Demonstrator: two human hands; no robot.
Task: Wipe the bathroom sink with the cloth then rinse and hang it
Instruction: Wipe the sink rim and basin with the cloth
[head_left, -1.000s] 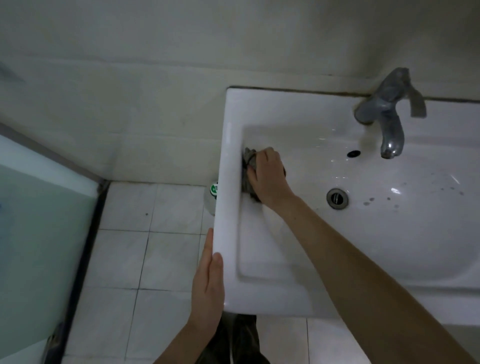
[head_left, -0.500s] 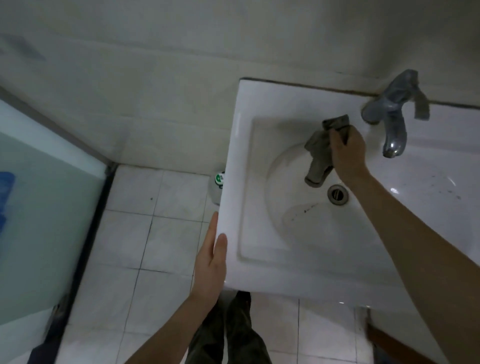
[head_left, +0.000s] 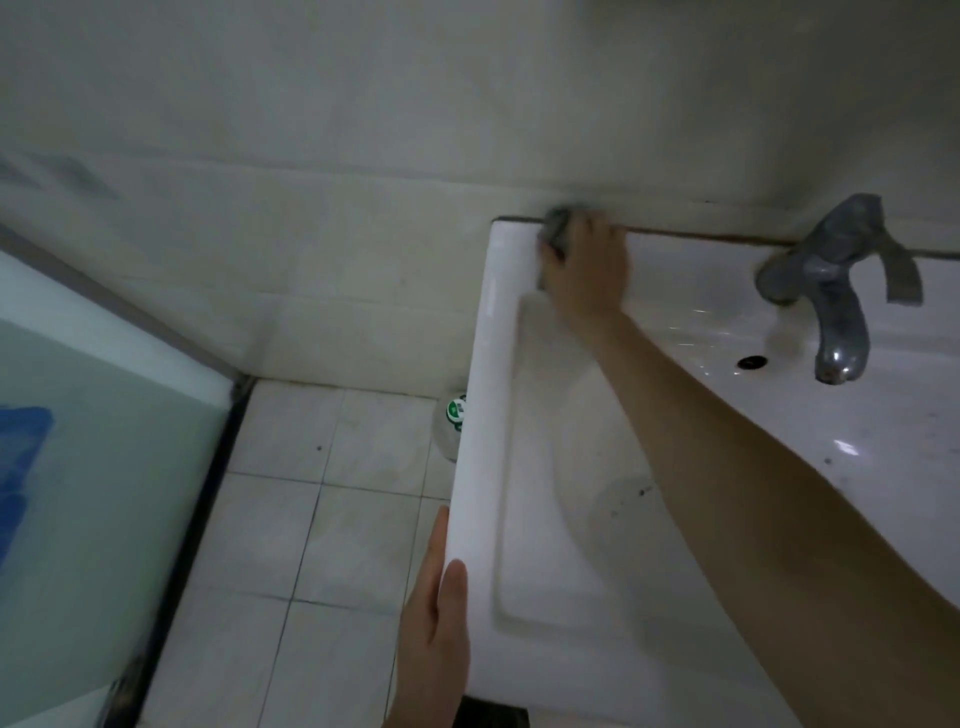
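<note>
One white sink (head_left: 478, 467) fills the right half of the frame, with two hands on it. One grey cloth (head_left: 555, 227) sits at the sink's far left corner, at upper centre of the frame, right where the rim meets the wall (head_left: 363, 156). The right hand (head_left: 587, 270) lies on top of it with fingers bent over the bunched fabric, grasping it and pressing it to the rim; the hand is blurred and only the cloth's far and left edges show past the fingers.

The left hand (head_left: 434, 623), at bottom centre, rests on the sink's near left edge. Its fingers are straight and relaxed along the outer side and the thumb lies on top of the rim.

One metal tap (head_left: 831, 291) stands at upper right, well apart from the cloth, and one small dark overflow hole (head_left: 751, 361) shows just beside its spout. The right forearm crosses the basin from lower right to the corner and hides much of the bowl.

Below the sink's left edge one bottle (head_left: 451, 428) with a green and white label stands on the pale tiled floor (head_left: 332, 519), partly covered by the rim. One frosted glass panel (head_left: 78, 493) takes up the lower left.
</note>
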